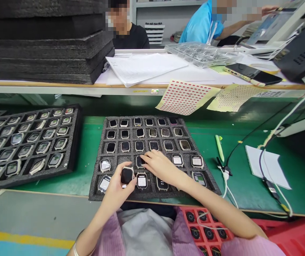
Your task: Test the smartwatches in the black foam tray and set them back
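A black foam tray (pixel 96 185) lies on the green bench in front of me, its pockets filled with several smartwatch bodies. My left hand (pixel 117 192) is closed round one watch body (pixel 127 175) with a dark screen, held just above the tray's front row. My right hand (pixel 160 167) reaches over the tray's middle, its fingers pinched on another watch body (pixel 140 161) sitting in its pocket. Watches with lit screens (pixel 142 181) sit in the front rows; those farther back are dark.
A second foam tray (pixel 74 142) full of watches lies to the left. A green pen (pixel 219 147), cables (pixel 264 177) and a white paper (pixel 271 167) lie to the right. A red tray (pixel 208 231) sits at my lap. Stacked foam sheets (pixel 48 42), sticker sheets and two people are behind the raised shelf.
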### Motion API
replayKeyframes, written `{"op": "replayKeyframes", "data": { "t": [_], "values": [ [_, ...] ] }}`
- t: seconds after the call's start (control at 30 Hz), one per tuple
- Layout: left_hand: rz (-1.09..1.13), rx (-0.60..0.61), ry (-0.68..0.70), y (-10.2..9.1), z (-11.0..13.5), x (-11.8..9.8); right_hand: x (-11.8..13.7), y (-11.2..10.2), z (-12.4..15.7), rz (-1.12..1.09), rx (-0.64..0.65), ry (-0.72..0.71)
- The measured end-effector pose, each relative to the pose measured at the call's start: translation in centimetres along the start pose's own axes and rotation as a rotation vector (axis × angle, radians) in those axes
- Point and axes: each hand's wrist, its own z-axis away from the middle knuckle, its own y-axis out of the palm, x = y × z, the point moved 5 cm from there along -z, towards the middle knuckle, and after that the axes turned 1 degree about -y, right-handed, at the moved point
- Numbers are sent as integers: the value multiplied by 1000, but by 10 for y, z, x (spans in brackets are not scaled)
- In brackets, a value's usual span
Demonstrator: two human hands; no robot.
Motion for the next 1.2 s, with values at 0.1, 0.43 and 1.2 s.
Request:
{"op": "replayKeyframes", "data": {
  "t": [0.1,0.43,1.2],
  "values": [
    [-163,-56,15,0,0,-2,7,14,-12,-10,-65,166],
    [-331,-81,94,2,4,-5,13,-9,14,-804,-368,118],
    [-33,18,-2,8,13,-9,21,34,40,-1994,-187,178]
  ]
}}
